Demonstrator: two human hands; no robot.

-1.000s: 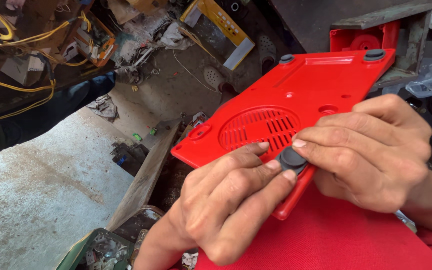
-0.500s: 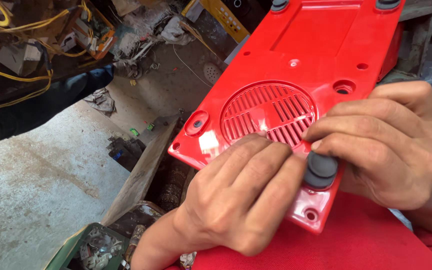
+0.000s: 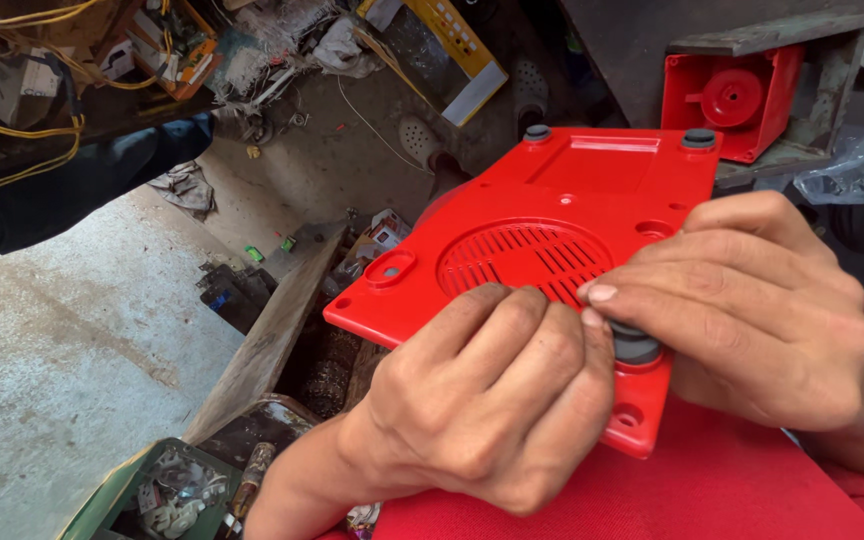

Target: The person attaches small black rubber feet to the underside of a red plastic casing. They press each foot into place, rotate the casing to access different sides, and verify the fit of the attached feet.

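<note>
The red plastic base panel [image 3: 552,240] now lies flatter and lower in view than half a second ago, propped over the person's lap. The left hand [image 3: 482,400] grips its near edge with curled fingers; the right hand [image 3: 752,300] pinches the grey rubber foot [image 3: 636,345], fingers shifted leftward.

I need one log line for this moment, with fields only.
left hand: grips red vented base panel | right hand: fingers on grey rubber foot | panel: tilted, above lap
</note>
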